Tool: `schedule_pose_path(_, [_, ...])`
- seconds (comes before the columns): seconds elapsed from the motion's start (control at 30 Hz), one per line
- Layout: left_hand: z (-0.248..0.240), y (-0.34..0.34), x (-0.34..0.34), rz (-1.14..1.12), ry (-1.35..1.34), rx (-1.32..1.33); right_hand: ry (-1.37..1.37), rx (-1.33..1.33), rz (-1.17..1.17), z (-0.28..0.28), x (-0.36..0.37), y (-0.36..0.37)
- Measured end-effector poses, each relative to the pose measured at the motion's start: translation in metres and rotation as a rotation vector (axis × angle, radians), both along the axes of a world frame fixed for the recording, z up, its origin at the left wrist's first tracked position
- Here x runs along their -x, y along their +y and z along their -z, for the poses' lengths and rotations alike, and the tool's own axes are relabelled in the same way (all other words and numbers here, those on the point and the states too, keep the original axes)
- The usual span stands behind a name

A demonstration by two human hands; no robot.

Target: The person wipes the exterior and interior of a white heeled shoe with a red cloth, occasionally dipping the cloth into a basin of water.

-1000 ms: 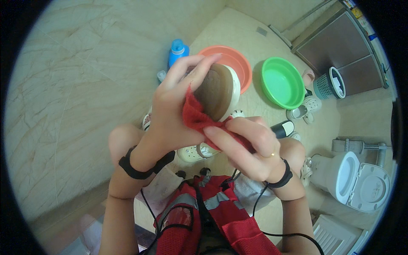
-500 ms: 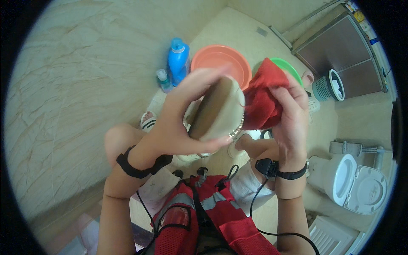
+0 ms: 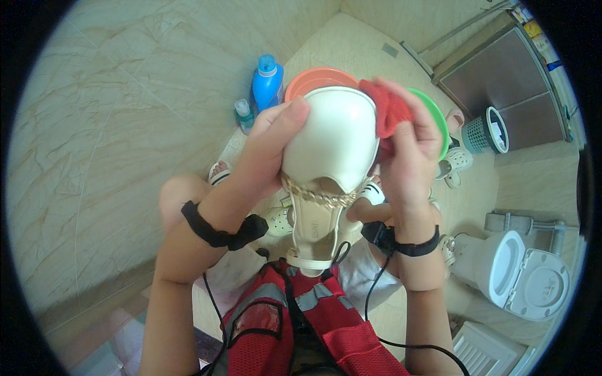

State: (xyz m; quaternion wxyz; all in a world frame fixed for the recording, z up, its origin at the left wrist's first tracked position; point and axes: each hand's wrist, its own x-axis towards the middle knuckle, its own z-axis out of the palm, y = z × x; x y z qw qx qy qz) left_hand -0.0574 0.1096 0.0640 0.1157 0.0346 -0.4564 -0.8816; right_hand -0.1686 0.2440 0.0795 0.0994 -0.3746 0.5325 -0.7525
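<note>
A white closed-toe mule [image 3: 332, 135] with a braided gold trim and a beige insole is held up before me, toe pointing away and its top facing me. My left hand [image 3: 269, 144] grips it along the left side of the toe, thumb on the upper. Bunched in my right hand [image 3: 411, 160] is a red cloth [image 3: 387, 111], which touches the right edge of the toe. The heel end hangs low, close to my red vest [image 3: 276, 313]. Fingers under the shoe are hidden.
Behind the shoe stand an orange basin [image 3: 320, 76] and a green basin [image 3: 441, 119]. To their left are a blue bottle [image 3: 268, 88] and a small clear bottle [image 3: 244, 116]. Pale clogs [image 3: 459, 159], a green bin [image 3: 478, 135] and a toilet [image 3: 506, 266] are on the right.
The mule has turned from edge-on to show its white upper and insole. My right hand has brought the red cloth left and against the toe's edge.
</note>
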Motion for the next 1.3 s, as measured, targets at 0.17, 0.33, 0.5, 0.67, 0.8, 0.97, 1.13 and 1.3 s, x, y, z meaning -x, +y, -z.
schedule_pose_path(0.17, [-0.008, 0.002, 0.01, -0.001, 0.008, -0.131, 0.139, 0.029, 0.026, 0.002, -0.004, -0.008])
schedule_pose_path(0.33, [-0.007, 0.0, 0.013, 0.035, -0.135, -0.132, 0.192, 0.093, 0.164, -0.005, -0.003, -0.009])
schedule_pose_path(0.5, [0.001, 0.0, 0.004, 0.048, -0.059, -0.217, 0.39, -0.034, 0.181, 0.002, -0.003, -0.009])
schedule_pose_path(0.67, [0.018, -0.007, 0.004, -0.058, -0.101, -0.26, 0.717, -0.111, 0.318, 0.004, -0.015, -0.003])
schedule_pose_path(0.8, [0.023, -0.024, -0.002, -0.098, 0.03, -0.332, 0.804, -0.139, 0.26, 0.025, -0.035, -0.001])
schedule_pose_path(0.97, [0.042, -0.041, -0.004, -0.156, 0.151, -0.392, 0.695, -0.282, -0.066, 0.04, -0.035, 0.008])
schedule_pose_path(1.13, [0.035, -0.041, -0.018, -0.17, 0.225, -0.461, -0.069, -0.369, -0.052, 0.025, -0.01, 0.025])
schedule_pose_path(1.3, [0.023, -0.033, -0.013, -0.007, 0.291, -0.453, 0.552, -0.499, 0.473, 0.008, 0.007, 0.021])
